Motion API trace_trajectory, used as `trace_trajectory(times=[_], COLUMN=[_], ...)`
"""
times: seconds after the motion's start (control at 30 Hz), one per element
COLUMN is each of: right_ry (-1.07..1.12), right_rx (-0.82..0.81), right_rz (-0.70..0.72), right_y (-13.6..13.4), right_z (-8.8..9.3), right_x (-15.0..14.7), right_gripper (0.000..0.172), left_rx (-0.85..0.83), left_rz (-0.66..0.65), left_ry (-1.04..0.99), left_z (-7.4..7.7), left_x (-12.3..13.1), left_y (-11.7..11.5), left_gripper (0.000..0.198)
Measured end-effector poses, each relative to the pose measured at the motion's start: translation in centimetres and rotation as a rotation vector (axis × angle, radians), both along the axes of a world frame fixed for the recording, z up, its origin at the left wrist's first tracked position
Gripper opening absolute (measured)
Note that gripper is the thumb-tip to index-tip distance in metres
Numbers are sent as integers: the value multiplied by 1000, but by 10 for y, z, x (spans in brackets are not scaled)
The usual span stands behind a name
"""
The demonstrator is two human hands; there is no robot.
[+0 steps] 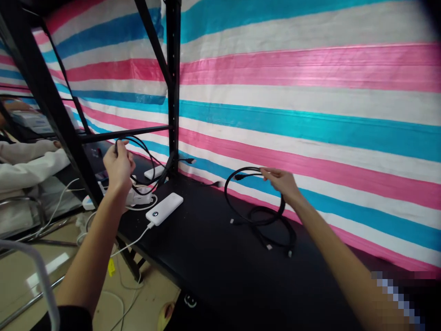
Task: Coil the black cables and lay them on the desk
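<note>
My left hand (119, 166) is closed around a looped black cable (146, 149), raised beside the black shelf upright. On the right, my right hand (279, 182) pinches a coiled black USB cable (227, 195) between thumb and fingers. Its coil hangs down to the black tabletop (213, 262), where more black cable (292, 234) and several plug ends lie. A white power bank (164, 209) with a small round display rests between my hands, a white cable (136, 241) plugged into its near end.
Black metal shelf posts (173, 82) stand at the left and the back corner. Behind the table hangs a striped plastic sheet (310, 105). White chargers (139, 196) and another white block (154, 172) sit near the corner. Another person's light sleeve (34, 168) shows at far left.
</note>
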State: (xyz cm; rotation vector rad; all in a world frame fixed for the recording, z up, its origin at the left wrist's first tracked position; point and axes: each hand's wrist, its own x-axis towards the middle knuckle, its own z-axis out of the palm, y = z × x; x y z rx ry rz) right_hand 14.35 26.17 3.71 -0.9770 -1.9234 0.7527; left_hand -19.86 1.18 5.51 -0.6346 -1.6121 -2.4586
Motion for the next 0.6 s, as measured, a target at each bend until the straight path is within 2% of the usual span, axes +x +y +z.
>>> trace_trajectory(times=[0.13,0.23,0.3,0.4,0.5,0.6], right_ry=[12,22,23,21,25,29], right_rx=[-8,-21,-13,51,122,186], right_rz=[-109,-157,-157,-122,-57,16], right_y=[4,1,-6,-19,-27,-26], right_z=[37,56,67,84,96,90], right_x=[51,82,92,90,69,29], right_gripper=[44,46,46,43,41,36], left_rx=[-44,-142,-218,-334,-413,-375], left_rz=[35,-33,-94,-109,-98,-90], left_ry=[23,79,126,203,233,210], left_z=[0,-2,-3,-1,-2,-17], left_x=[-1,5,12,31,60,99], left_y=[1,4,6,6,-3,-21], left_gripper=[24,29,27,23,27,30])
